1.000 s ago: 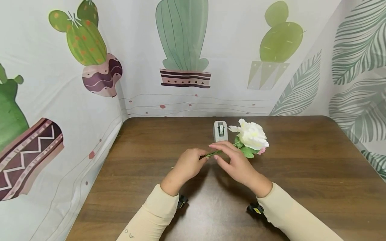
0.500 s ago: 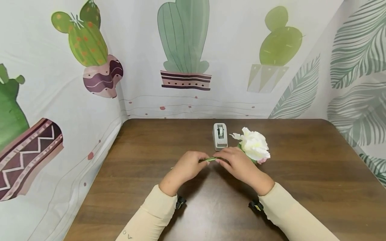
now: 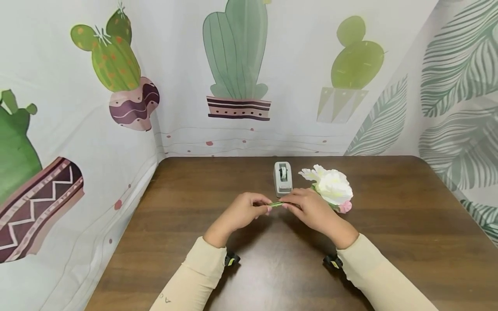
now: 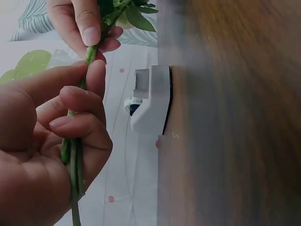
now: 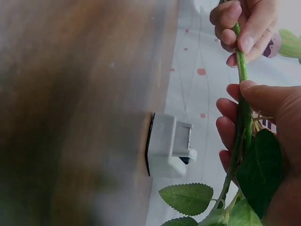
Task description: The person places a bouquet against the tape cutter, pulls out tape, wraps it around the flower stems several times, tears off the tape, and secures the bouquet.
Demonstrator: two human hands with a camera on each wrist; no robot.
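Observation:
A bunch of flowers is held out level over the table, with a large white flower [image 3: 333, 186] and a smaller pink flower [image 3: 345, 206] at its right end. My left hand [image 3: 246, 210] grips the bundled green stems [image 4: 73, 174], fingers curled round them, and the cut ends stick out below the palm in the left wrist view. Close beside it, my right hand [image 3: 311, 211] pinches the stems nearer the blooms. Green leaves [image 5: 187, 197] hang by the right palm. A short stretch of stem shows between the two sets of fingertips. The right hand partly hides the leaves in the head view.
A light grey tape dispenser [image 3: 283, 179] with a roll in it stands on the brown wooden table [image 3: 186, 242], just beyond the hands. Behind the table hangs a white cloth [image 3: 295, 65] printed with cacti and leaves.
The blooms have dropped lower and shifted slightly right. My left hand has moved a little right, and the right fingers have closed in further on the stems. The tape dispenser stays put.

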